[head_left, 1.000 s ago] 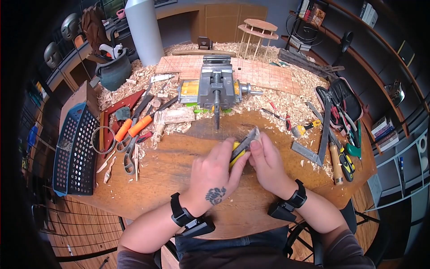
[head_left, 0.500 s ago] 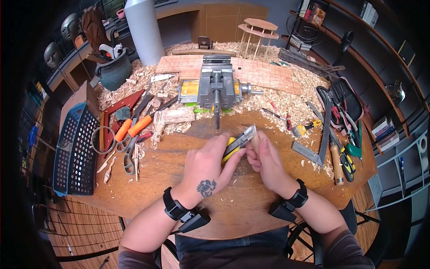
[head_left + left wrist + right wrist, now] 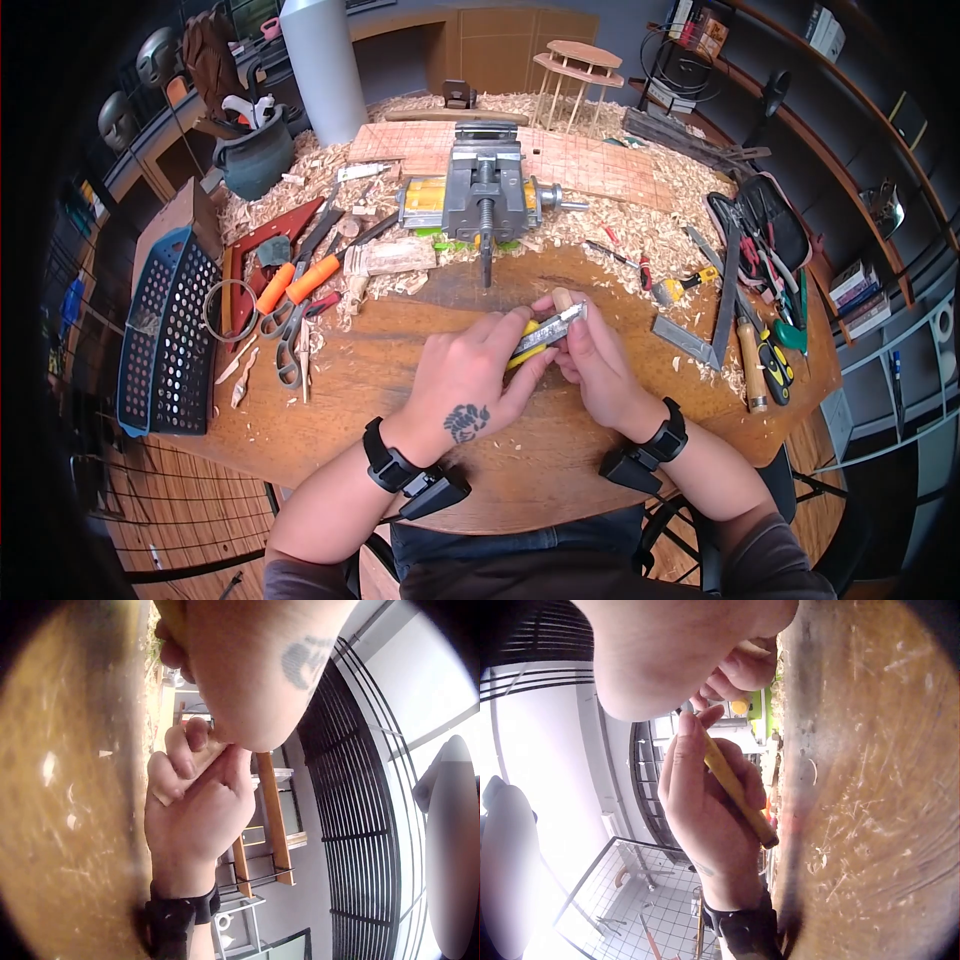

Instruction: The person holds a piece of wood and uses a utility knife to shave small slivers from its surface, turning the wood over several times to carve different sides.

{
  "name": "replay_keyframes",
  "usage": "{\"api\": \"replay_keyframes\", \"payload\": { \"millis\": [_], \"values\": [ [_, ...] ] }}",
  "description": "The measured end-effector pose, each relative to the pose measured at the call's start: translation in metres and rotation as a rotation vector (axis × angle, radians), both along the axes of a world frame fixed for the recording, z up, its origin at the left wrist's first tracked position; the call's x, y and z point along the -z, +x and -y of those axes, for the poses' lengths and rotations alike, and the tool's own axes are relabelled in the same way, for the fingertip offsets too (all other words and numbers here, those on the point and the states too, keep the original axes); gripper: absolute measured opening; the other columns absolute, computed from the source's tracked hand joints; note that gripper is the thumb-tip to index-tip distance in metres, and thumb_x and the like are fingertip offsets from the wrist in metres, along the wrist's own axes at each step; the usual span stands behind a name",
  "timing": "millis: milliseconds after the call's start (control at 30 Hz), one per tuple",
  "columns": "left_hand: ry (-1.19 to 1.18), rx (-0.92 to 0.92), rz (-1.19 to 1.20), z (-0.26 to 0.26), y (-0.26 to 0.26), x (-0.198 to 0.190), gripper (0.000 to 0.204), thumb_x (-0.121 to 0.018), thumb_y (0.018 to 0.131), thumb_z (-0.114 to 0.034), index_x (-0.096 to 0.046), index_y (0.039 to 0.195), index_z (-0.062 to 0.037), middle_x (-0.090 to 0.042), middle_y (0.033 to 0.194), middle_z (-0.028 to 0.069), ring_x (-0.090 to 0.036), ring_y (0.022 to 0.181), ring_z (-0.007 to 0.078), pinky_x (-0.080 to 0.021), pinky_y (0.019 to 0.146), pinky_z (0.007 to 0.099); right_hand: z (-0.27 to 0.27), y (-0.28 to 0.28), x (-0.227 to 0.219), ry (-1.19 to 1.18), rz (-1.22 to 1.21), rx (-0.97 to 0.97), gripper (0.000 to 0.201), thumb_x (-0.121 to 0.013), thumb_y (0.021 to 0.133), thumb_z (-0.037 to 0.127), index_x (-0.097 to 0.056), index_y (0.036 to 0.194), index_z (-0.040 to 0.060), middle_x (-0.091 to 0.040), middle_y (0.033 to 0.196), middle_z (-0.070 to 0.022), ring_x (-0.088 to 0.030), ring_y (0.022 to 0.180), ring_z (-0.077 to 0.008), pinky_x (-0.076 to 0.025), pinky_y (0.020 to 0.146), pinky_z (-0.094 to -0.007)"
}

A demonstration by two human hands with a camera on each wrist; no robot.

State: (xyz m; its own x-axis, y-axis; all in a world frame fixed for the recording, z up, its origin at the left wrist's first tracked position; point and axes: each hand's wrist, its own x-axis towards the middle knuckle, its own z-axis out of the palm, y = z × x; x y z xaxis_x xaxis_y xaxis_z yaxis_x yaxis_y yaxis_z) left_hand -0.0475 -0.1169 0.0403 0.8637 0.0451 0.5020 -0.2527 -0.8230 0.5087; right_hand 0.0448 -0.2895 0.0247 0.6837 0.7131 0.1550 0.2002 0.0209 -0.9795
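Note:
In the head view my left hand [image 3: 462, 368] grips a yellow-and-grey utility knife [image 3: 543, 334], its metal end pointing up and to the right. The knife's yellow handle [image 3: 735, 791] runs through the curled fingers in the right wrist view, its dark butt sticking out below. My right hand [image 3: 603, 378] pinches a small pale piece of wood [image 3: 196, 777] between thumb and fingers. The wood's rounded tip [image 3: 563, 299] shows just beyond the knife's metal end, and the right thumb lies close beside that end. Fingers hide most of the wood.
A bench vise [image 3: 485, 190] stands ahead amid wood shavings. To the left are scissors [image 3: 288, 350], orange-handled tools [image 3: 313, 280] and a perforated basket [image 3: 165, 335]. On the right lie a metal square [image 3: 690, 343], a wooden-handled tool [image 3: 750, 365] and an open tool case [image 3: 765, 225].
The hands drew slightly apart, then came together again. The wood, earlier beside the blade, now pokes out past it, and the knife lies flatter than a second ago.

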Motion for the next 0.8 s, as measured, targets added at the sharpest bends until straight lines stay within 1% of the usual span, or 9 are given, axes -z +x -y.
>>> {"api": "replay_keyframes", "payload": {
  "millis": [67, 167, 300, 367, 400, 467, 600, 800],
  "values": [
    [0.029, 0.026, 0.077, -0.001, 0.001, 0.004, 0.039, -0.074, 0.092, -0.026, -0.067, 0.117, 0.0026, -0.07, 0.088, 0.0168, -0.07, 0.069, 0.0364, -0.056, 0.058, 0.0433, 0.0, 0.0, 0.0, -0.017, 0.016, 0.006, 0.046, -0.034, 0.115, 0.042, -0.053, 0.133, 0.004, -0.062, 0.101, -0.0046, -0.054, 0.081, -0.0113, -0.047, 0.075, -0.0272],
    [0.028, 0.015, 0.099, -0.001, 0.001, 0.004, 0.039, -0.074, 0.092, -0.026, -0.067, 0.116, 0.0034, -0.07, 0.088, 0.0169, -0.07, 0.069, 0.0359, -0.056, 0.058, 0.043, 0.0, 0.0, 0.001, -0.055, 0.067, 0.046, 0.041, -0.037, 0.115, 0.037, -0.052, 0.133, 0.0035, -0.061, 0.099, -0.0059, -0.055, 0.08, -0.0124, -0.047, 0.074, -0.0284],
    [0.04, -0.004, 0.138, 0.002, 0.0, 0.004, 0.039, -0.074, 0.093, -0.026, -0.067, 0.116, 0.0039, -0.07, 0.087, 0.0161, -0.071, 0.068, 0.0349, -0.056, 0.058, 0.0421, -0.002, -0.001, 0.003, -0.045, 0.057, 0.073, 0.036, -0.039, 0.115, 0.033, -0.052, 0.129, 0.0029, -0.06, 0.093, -0.0061, -0.055, 0.078, -0.0128, -0.047, 0.072, -0.0293],
    [0.031, -0.049, 0.06, 0.005, -0.002, 0.001, 0.036, -0.077, 0.092, -0.025, -0.067, 0.117, -0.0008, -0.073, 0.091, 0.0193, -0.073, 0.077, 0.0371, -0.058, 0.064, 0.0422, -0.003, -0.002, 0.004, -0.022, 0.038, 0.09, 0.033, -0.041, 0.115, 0.032, -0.052, 0.125, 0.0023, -0.057, 0.086, -0.0048, -0.054, 0.075, -0.0129, -0.046, 0.069, -0.0303],
    [0.031, -0.048, 0.06, 0.005, -0.002, 0.002, 0.036, -0.077, 0.092, -0.025, -0.067, 0.117, -0.0008, -0.073, 0.091, 0.0193, -0.073, 0.077, 0.0371, -0.058, 0.064, 0.0422, -0.003, -0.002, 0.005, -0.022, 0.039, 0.091, 0.033, -0.041, 0.115, 0.032, -0.052, 0.125, 0.0023, -0.057, 0.086, -0.0048, -0.054, 0.075, -0.0129, -0.046, 0.069, -0.0303],
    [0.067, -0.055, 0.146, 0.005, 0.0, 0.006, 0.037, -0.074, 0.094, -0.027, -0.067, 0.115, 0.0026, -0.07, 0.084, 0.0152, -0.071, 0.066, 0.033, -0.056, 0.055, 0.0408, -0.003, -0.002, 0.007, -0.015, 0.066, 0.11, 0.033, -0.042, 0.115, 0.032, -0.052, 0.121, 0.0021, -0.056, 0.082, -0.0044, -0.053, 0.072, -0.0132, -0.045, 0.067, -0.0311],
    [0.077, -0.067, 0.149, 0.006, -0.001, 0.004, 0.037, -0.074, 0.094, -0.028, -0.067, 0.116, 0.0021, -0.07, 0.084, 0.0154, -0.071, 0.065, 0.0327, -0.055, 0.053, 0.0404, -0.004, 0.0, 0.011, -0.002, 0.081, 0.118, 0.034, -0.044, 0.114, 0.034, -0.053, 0.119, 0.0016, -0.056, 0.082, -0.0058, -0.054, 0.072, -0.0146, -0.045, 0.066, -0.0318],
    [0.092, -0.086, 0.164, 0.008, -0.003, 0.002, 0.037, -0.075, 0.093, -0.027, -0.067, 0.115, 0.002, -0.069, 0.084, 0.0153, -0.07, 0.064, 0.0326, -0.055, 0.053, 0.0399, -0.005, 0.001, 0.014, -0.006, 0.134, 0.134, 0.038, -0.046, 0.114, 0.036, -0.054, 0.116, -0.0006, -0.061, 0.085, -0.0094, -0.059, 0.075, -0.0186, -0.047, 0.069, -0.035]
  ]
}}
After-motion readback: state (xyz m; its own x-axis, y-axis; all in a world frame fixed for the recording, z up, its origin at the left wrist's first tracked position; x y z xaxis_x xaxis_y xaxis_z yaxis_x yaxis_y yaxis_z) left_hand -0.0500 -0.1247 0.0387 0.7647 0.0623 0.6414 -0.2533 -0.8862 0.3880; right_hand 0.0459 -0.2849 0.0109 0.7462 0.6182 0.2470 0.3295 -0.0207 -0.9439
